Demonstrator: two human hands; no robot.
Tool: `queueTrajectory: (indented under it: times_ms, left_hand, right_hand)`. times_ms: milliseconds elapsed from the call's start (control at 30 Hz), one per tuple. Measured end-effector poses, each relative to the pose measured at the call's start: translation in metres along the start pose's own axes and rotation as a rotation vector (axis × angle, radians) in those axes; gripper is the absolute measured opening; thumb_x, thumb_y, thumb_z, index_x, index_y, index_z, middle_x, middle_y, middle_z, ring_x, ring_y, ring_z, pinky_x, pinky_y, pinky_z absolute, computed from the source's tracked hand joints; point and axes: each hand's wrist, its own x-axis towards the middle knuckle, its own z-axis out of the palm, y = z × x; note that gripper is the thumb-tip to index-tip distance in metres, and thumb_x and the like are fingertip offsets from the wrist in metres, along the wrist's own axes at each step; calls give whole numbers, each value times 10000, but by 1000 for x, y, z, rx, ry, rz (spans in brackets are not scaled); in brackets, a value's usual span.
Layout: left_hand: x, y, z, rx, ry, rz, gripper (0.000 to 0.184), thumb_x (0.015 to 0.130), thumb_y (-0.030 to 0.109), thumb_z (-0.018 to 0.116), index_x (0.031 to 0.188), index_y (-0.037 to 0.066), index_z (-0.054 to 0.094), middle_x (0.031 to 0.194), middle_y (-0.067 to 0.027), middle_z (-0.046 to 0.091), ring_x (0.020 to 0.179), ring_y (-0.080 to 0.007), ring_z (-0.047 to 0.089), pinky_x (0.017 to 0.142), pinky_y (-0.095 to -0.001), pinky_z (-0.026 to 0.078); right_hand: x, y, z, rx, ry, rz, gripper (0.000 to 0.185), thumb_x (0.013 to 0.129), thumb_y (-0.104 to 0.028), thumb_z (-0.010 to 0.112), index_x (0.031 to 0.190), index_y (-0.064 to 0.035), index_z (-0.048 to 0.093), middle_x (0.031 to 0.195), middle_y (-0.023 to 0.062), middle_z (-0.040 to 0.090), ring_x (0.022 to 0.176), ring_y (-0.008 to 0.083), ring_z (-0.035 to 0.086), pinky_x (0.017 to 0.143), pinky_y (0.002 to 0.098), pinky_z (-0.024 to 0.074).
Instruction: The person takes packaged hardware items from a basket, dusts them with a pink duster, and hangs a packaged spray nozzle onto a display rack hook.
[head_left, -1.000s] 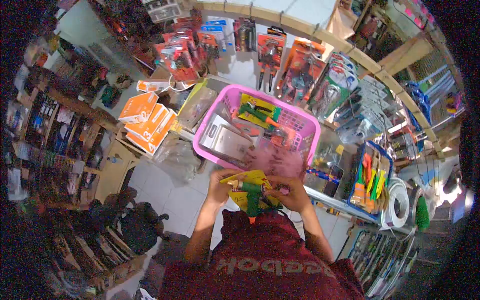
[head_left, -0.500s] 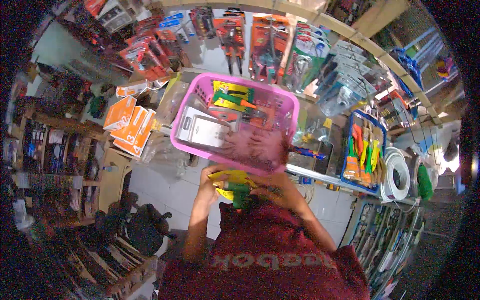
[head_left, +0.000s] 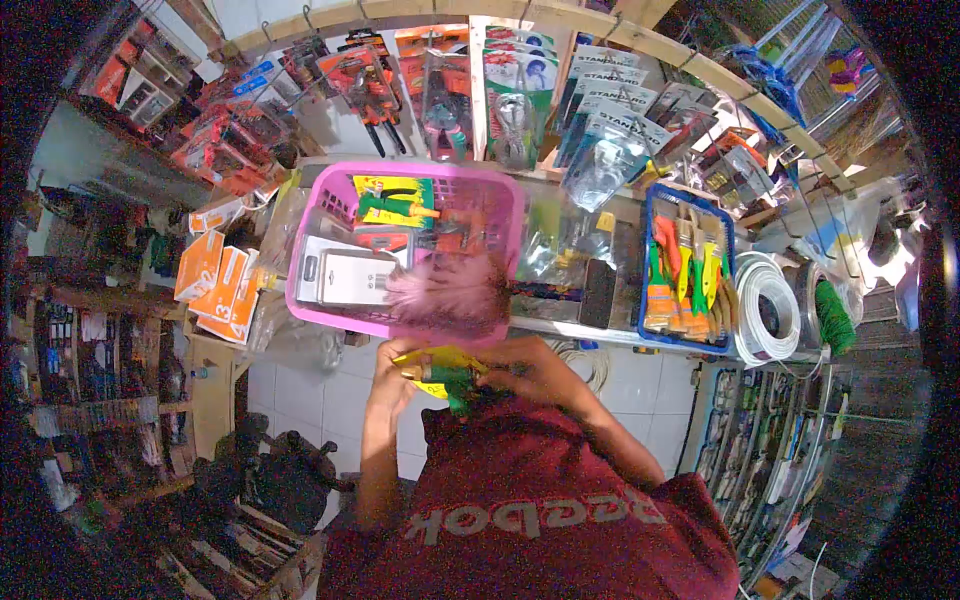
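Note:
My left hand (head_left: 391, 385) grips the left side of a green tool on a yellow card (head_left: 455, 378), held low in front of my chest. My right hand (head_left: 520, 368) closes on its right side, its fingers partly hidden. The tool's exact kind is unclear. Just beyond my hands, a pink plastic basket (head_left: 318, 318) stands on the counter. Inside it are a white boxed item (head_left: 352, 277) and another yellow card with a green, orange-tipped tool (head_left: 395, 205). A blurred, pinkish feathery thing, like a feather duster (head_left: 452, 293), lies across the basket's near right part.
Right of the basket, a blue tray (head_left: 645, 262) holds paintbrushes (head_left: 690, 270), beside a coil of white cable (head_left: 768, 308) and green twine (head_left: 833, 318). Orange boxes (head_left: 222, 290) stand to the left. Packaged tools (head_left: 440, 95) hang along the back. A dark block (head_left: 598, 293) lies near the counter edge.
The view has turned right, so the basket and shelves appear further left. Both hands keep hold of the carded tool, close to my chest.

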Motion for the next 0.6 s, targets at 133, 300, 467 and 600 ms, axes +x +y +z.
queueTrajectory:
  times_ms: [133, 300, 467, 600]
  left_hand:
    - [5, 22, 0, 432, -158, -53, 220, 633, -48, 682, 843, -28, 621, 777, -58, 640, 642, -71, 563, 567, -201, 447]
    - [4, 32, 20, 575, -225, 124, 208, 628, -48, 689, 803, 12, 595, 735, -2, 601, 645, -62, 539, 564, -197, 421]
    - [2, 14, 10, 434, -189, 160, 217, 665, 13, 693, 847, 39, 577, 764, 18, 586, 692, -53, 532, 601, -202, 427]
    - [2, 25, 0, 413, -122, 202, 191, 715, 64, 663, 884, 41, 577, 799, 17, 593, 727, -51, 543, 626, -203, 433]
  right_hand:
    - [-10, 9, -5, 33, -10, 80, 344, 753, -155, 665, 1071, -45, 600, 959, 134, 637, 894, 264, 607, 783, 339, 455]
    - [-8, 11, -19, 17, -66, 21, 335, 761, -154, 651, 1075, -48, 597, 997, 134, 627, 920, 255, 598, 807, 340, 447]
    - [-1, 7, -19, -70, -181, 56, 337, 756, -148, 652, 1077, -60, 599, 987, 137, 628, 885, 260, 606, 786, 339, 455]
    - [21, -8, -4, -46, -68, -70, 339, 759, -157, 654, 1074, -48, 598, 935, 129, 639, 856, 246, 613, 755, 336, 460]
